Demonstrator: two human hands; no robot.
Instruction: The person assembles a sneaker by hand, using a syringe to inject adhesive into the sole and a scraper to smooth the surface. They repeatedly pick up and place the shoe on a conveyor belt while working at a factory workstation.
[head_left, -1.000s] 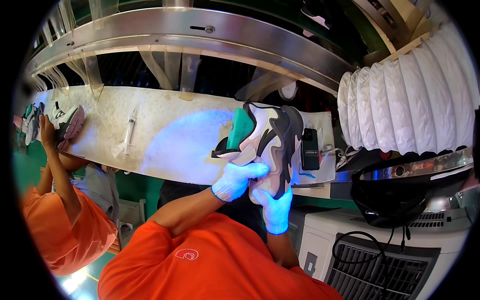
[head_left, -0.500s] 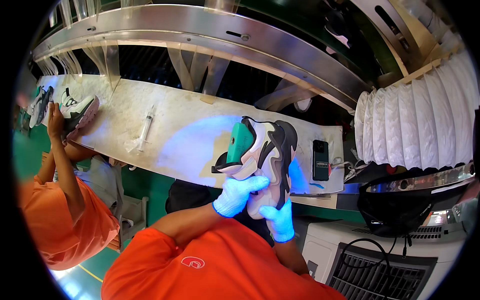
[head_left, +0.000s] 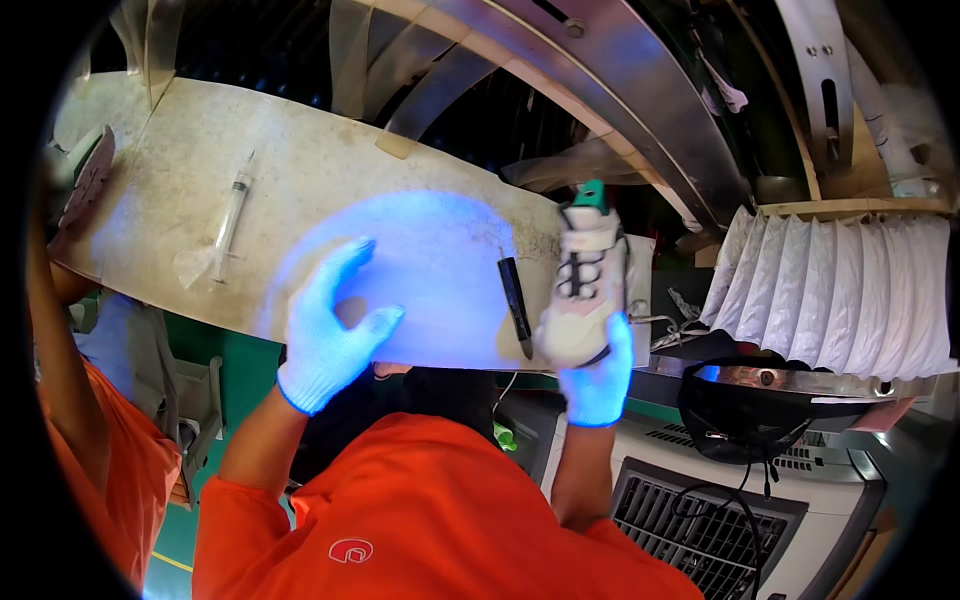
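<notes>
My right hand (head_left: pixel 598 378), in a white knit glove lit blue, grips the toe end of a sneaker (head_left: pixel 582 290). The sneaker is white and pale with black laces, held toe toward me over the right part of the table, and slightly blurred. A green insert (head_left: pixel 590 194) sticks out of its collar. My left hand (head_left: pixel 335 325), gloved the same way, hovers over the near edge of the table with thumb and fingers apart and nothing in it. Between the hands lies a slim black pen-like tool (head_left: pixel 514 305), close to the sneaker.
A clear syringe (head_left: pixel 232 225) lies on the pale worktable (head_left: pixel 310 150) at left. Beyond the table runs a metal rail (head_left: pixel 640 90) with clear strips. A white ribbed duct (head_left: pixel 830 290) and a black bag (head_left: pixel 745 410) stand at right. A co-worker's arm (head_left: pixel 50 340) is at far left.
My left hand has let go of the sneaker and moved left, opening. My right hand has swung the sneaker right, turning its laces into view. The black tool now shows; the phone no longer does.
</notes>
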